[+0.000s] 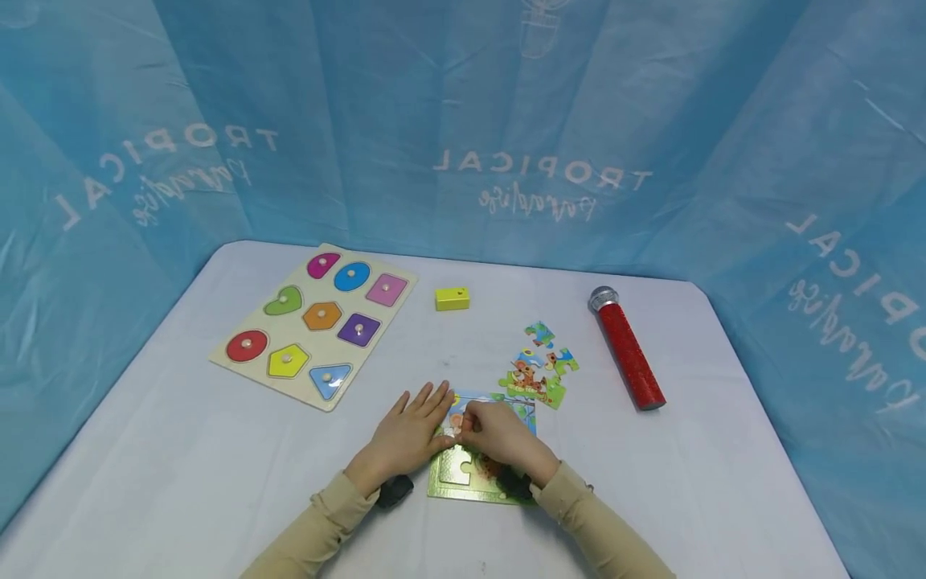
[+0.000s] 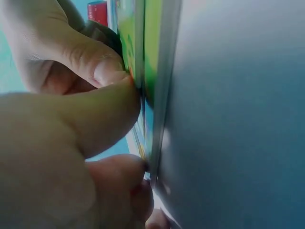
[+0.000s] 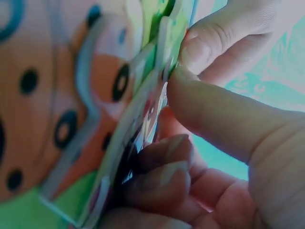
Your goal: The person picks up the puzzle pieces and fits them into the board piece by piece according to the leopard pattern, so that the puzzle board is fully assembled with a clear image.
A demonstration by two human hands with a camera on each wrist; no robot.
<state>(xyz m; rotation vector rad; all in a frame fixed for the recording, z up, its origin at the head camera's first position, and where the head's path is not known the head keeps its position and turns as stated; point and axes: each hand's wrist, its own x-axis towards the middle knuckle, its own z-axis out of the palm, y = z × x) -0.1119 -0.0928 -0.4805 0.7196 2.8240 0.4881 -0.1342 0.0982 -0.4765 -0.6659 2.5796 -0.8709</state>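
Note:
A puzzle board (image 1: 477,492) with a green border and a picture of animals lies flat near the table's front edge. My left hand (image 1: 408,432) rests on its left side with fingers spread straight, the thumb reaching in over the picture. Over the middle of the board, my right hand (image 1: 501,434) has its fingers curled and pinches a puzzle piece (image 3: 170,40), which they largely hide. Both thumbs meet at this piece in the wrist views. A bare recess (image 1: 454,466) shows at the board's lower left. Several loose puzzle pieces (image 1: 526,378) lie just beyond the board.
A wooden shape board (image 1: 292,384) with knobbed coloured shapes lies at the left. A small yellow block (image 1: 452,299) stands at the back, and a red glittery microphone (image 1: 629,354) lies at the right. Blue printed curtains (image 1: 391,104) surround the white table.

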